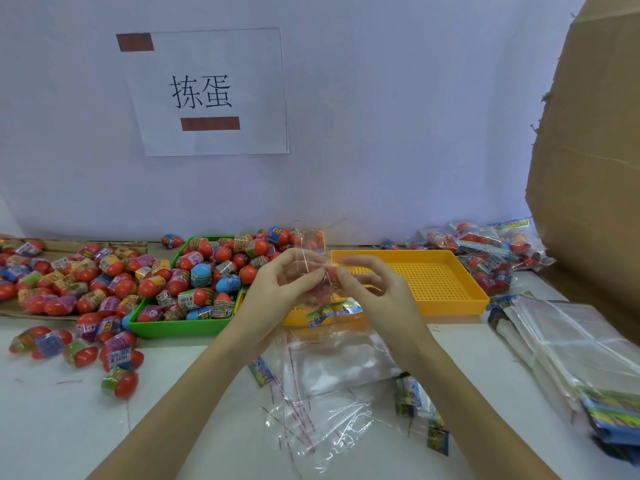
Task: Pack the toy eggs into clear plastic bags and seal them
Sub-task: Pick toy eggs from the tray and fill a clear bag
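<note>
Head view: both hands raised over the tabletop (194,393), btwn green tray (180,327) and yellow tray (450,303). Left hand (277,289) and right hand (377,289) fingers pinch the clear bag (320,271) top from either side; bag w/ eggs hangs between and below them, long axis roughly vertical. Both equally near.

pale wall (398,133), white table (52,427)
</note>
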The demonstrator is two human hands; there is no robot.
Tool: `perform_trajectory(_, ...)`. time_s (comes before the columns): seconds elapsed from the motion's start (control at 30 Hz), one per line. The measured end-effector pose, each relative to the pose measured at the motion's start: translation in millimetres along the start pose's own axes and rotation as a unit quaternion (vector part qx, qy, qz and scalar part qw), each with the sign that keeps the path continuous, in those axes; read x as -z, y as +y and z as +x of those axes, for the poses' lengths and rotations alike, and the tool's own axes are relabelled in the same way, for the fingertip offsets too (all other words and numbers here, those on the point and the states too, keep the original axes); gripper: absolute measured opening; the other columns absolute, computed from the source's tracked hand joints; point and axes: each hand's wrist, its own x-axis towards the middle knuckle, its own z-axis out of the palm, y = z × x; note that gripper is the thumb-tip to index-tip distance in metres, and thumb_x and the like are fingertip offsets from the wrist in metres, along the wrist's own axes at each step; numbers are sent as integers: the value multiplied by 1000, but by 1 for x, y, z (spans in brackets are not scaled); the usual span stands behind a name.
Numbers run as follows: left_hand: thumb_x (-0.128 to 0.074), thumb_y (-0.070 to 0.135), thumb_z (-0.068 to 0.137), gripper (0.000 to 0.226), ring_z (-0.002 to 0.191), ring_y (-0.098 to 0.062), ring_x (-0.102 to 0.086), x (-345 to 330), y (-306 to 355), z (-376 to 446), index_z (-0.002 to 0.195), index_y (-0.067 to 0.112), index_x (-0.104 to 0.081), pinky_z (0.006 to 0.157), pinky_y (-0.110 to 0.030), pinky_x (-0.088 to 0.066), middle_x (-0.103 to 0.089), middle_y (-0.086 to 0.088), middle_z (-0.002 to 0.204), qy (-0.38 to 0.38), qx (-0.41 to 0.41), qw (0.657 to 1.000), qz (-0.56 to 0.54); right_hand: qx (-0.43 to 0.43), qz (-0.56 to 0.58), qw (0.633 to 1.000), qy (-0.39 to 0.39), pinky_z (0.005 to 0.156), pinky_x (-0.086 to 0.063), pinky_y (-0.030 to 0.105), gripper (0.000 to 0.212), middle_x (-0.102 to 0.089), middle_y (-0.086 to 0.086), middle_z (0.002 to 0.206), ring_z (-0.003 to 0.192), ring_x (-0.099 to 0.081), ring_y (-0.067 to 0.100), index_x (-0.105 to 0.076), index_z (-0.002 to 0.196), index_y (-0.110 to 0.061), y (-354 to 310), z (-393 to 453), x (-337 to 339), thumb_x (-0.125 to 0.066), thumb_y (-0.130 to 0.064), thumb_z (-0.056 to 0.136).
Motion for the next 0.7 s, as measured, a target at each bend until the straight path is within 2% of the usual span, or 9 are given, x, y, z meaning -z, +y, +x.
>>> perform_trajectory(0.1, -63, 31, 105, 25, 114, -23, -74, 1, 4, 1, 122, 17, -74, 96, -41, -62, -78, -4, 118, -10, -43, 995, 86, -7, 15, 1000, 13, 87, -59, 29, 12, -79, 2, 101, 99, -75, 13, -77, 107, -24, 0, 1, 0, -74, -32, 98)
perform_trajectory(0.17, -49, 36, 111, 34, 110, -16, -74, 7, 8, 4, 122, 18, -75, 93, -29, -61, -79, 1, 115, 37, -59, 993, 94, -17, 17, 999, 43, 85, -55, 28, 13, -79, -1, 102, 101, -74, 12, -77, 105, -24, 2, 3, 2, -73, -34, 98)
perform_trajectory(0.2, -47, 34, 112, 32, 105, -10, -73, 12, 9, 6, 119, 19, -75, 89, -22, -59, -79, 5, 109, 80, -80, 985, 130, -21, 20, 998, 55, 82, -54, 25, 13, -79, -2, 102, 101, -74, 12, -77, 104, -25, 3, 4, 3, -72, -35, 99)
perform_trajectory(0.27, -57, 26, 110, 17, 96, -5, -68, 27, 8, 8, 114, 26, -74, 81, -13, -53, -76, 13, 100, 141, -131, 936, 293, -30, 25, 996, 77, 74, -53, 18, 12, -80, -2, 100, 97, -74, 10, -76, 104, -26, 5, 5, 5, -72, -36, 99)
perform_trajectory(0.33, -67, 24, 103, 15, 99, -8, -61, 38, 3, 9, 117, 26, -73, 88, -21, -50, -72, 14, 105, 102, -132, 885, 435, -36, 21, 994, 96, 64, -51, 12, 12, -80, -3, 93, 88, -75, 6, -75, 102, -25, 6, 7, 5, -72, -36, 98)
perform_trajectory(0.4, -71, 29, 100, 27, 106, -12, -51, 40, -2, 7, 127, 26, -71, 97, -33, -46, -68, 12, 112, 39, -106, 858, 501, -38, 9, 994, 104, 60, -49, 9, 12, -80, -2, 89, 79, -75, 5, -74, 102, -23, 8, 8, 5, -72, -35, 98)
perform_trajectory(0.47, -69, 35, 101, 36, 111, -12, -42, 37, -7, 6, 136, 29, -67, 101, -33, -38, -63, 11, 122, 3, -92, 826, 556, -33, -8, 994, 105, 59, -49, 7, 12, -79, -4, 90, 75, -74, 1, -74, 102, -22, 9, 8, 5, -72, -33, 99)
perform_trajectory(0.53, -64, 36, 103, 37, 111, -13, -38, 34, -8, 7, 140, 33, -63, 97, -32, -31, -61, 14, 126, -8, -91, 798, 596, -22, -21, 994, 103, 60, -48, 6, 11, -78, -4, 90, 72, -72, -2, -74, 102, -20, 10, 8, 6, -72, -31, 99)
perform_trajectory(0.7, -75, 37, 96, 21, 100, -9, -37, 36, -9, 6, 114, 35, -66, 98, -39, -36, -60, 20, 105, 34, -79, 830, 551, -5, -59, 995, 78, 63, -50, 9, 9, -77, -6, 89, 73, -71, -2, -76, 99, -20, 9, 7, 3, -73, -30, 98)
